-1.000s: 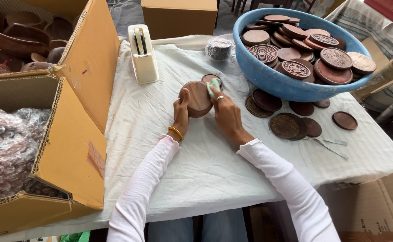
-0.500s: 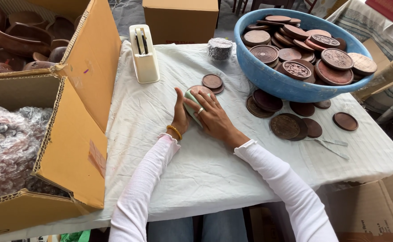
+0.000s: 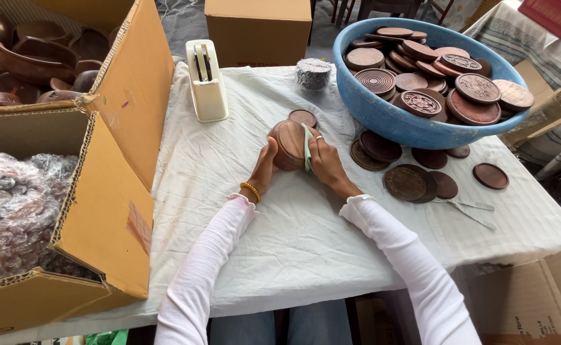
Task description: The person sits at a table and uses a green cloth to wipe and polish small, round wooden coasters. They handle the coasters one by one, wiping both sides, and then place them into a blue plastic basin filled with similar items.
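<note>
Near the middle of the white wrinkled cloth-covered table [image 3: 306,236], the left hand [image 3: 264,169] cups a round brown wooden bowl [image 3: 289,144] tilted on its side, while the right hand [image 3: 324,161] presses a pale green cloth strip [image 3: 307,148] against it. Bare cloth lies open toward the near table edge. The cream tape dispenser [image 3: 207,80], big blue plastic basin of carved wooden discs [image 3: 389,121] and open cardboard box [image 3: 114,166] crowd the other sides.

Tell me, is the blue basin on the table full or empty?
Full. The blue basin is heaped with round brown wooden discs, some carved, rising above its rim.
</note>
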